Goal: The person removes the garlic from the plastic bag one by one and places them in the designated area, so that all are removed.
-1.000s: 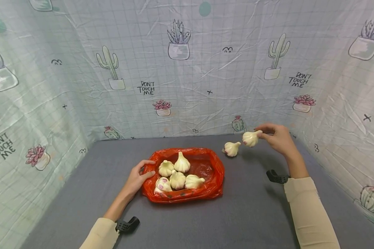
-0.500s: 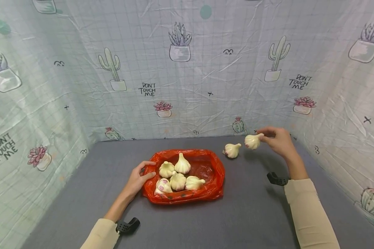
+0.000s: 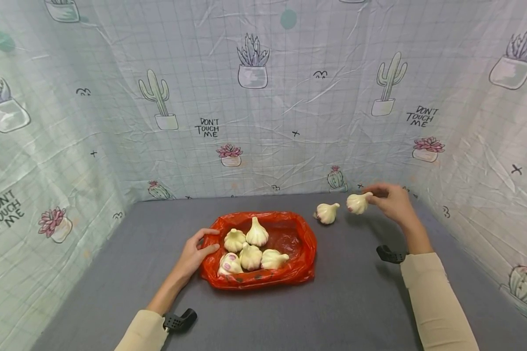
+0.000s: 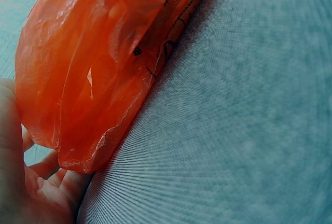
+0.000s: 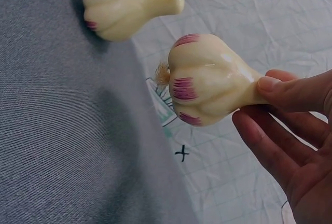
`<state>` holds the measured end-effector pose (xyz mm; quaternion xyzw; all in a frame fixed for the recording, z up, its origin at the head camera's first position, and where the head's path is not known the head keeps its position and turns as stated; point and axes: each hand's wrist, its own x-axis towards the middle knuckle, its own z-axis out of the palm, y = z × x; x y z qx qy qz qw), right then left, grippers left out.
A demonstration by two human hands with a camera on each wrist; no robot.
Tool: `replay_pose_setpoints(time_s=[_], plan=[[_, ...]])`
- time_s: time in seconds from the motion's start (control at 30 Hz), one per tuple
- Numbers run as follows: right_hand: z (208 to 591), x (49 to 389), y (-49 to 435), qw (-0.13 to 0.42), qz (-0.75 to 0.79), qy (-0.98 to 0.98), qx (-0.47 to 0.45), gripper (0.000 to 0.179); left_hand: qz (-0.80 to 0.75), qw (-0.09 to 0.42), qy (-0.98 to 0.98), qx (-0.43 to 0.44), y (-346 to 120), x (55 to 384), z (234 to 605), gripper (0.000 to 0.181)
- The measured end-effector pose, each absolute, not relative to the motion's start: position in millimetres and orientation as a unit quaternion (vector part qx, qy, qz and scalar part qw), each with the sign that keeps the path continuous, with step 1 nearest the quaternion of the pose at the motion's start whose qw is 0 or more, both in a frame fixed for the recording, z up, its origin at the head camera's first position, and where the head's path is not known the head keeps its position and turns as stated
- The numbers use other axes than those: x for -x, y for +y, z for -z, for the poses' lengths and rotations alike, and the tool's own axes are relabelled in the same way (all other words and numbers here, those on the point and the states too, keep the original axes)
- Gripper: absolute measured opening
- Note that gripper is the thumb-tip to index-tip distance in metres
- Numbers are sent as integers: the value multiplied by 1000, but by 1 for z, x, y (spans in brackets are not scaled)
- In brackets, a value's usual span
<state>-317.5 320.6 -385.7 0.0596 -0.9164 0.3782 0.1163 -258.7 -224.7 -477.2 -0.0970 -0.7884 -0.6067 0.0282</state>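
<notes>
At the neck, my right hand (image 3: 395, 202) pinches a garlic bulb (image 3: 357, 204) between thumb and fingers. The right wrist view shows this bulb (image 5: 202, 81) raised off the table, with purple streaks and a tuft of roots. A second garlic bulb (image 3: 327, 213) lies on the table just left of it. My left hand (image 3: 193, 252) holds the left end of an open red plastic bag (image 3: 308, 265), thumb and forefinger over its rim. Several garlic bulbs (image 3: 251, 256) sit inside the bag, mostly in its left and middle. The left wrist view shows the bag's outer side (image 4: 88, 89) beside the fingers.
A dark grey table (image 3: 263, 321) lies under everything. Behind it and along both sides hangs a pale cloth (image 3: 281, 107) printed with cacti and pots. A black wrist device (image 3: 180, 320) sits on the left wrist, another device (image 3: 391, 254) on the right.
My right hand has lowered slightly with its garlic bulb and shifted a little to the right. The left hand and the bag keep their places.
</notes>
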Motion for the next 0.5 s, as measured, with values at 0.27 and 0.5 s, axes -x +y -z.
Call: replay_pose_setpoints(time_s=[0.27,0.5], plan=[[397,323,323,118,-372,-919,-55,31,609,24,-787,94,-224,259,478,38],[403,326,325,118,-368,-921,-58,29,610,24,-786,96,-225,259,478,38]])
